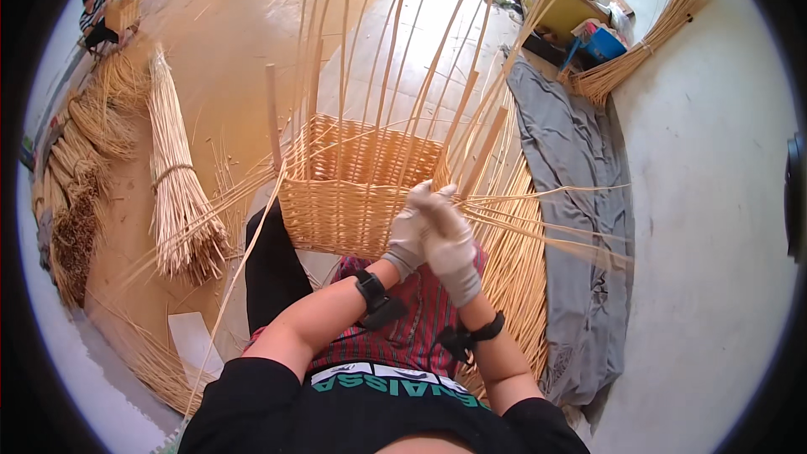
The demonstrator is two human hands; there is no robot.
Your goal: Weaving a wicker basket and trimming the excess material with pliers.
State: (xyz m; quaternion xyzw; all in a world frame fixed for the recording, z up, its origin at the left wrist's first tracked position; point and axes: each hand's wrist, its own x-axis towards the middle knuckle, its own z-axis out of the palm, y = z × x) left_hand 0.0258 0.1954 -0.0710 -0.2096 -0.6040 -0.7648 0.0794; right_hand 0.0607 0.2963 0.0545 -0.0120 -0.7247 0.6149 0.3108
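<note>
A half-woven wicker basket [340,214] rests by my lap, with tall upright stakes rising from its walls and thicker wooden posts at its corners. Both my hands wear pale work gloves and meet at the basket's near right corner. My left hand [407,234] is closed at the rim there, its fingertips partly hidden. Crossing over it, my right hand [447,242] is closed on the wicker strands at the same corner. Loose wicker strands [538,220] fan out to the right from beside the right hand. More strand ends stick out from the left corner.
Loose canes [514,286] lie on my right beside a grey cloth [580,235]. A tied cane bundle [172,168] and darker bundles [80,176] lie left. Another bundle [647,42] leans near a blue bucket [603,44]. Far left, a person [94,18] sits by another basket.
</note>
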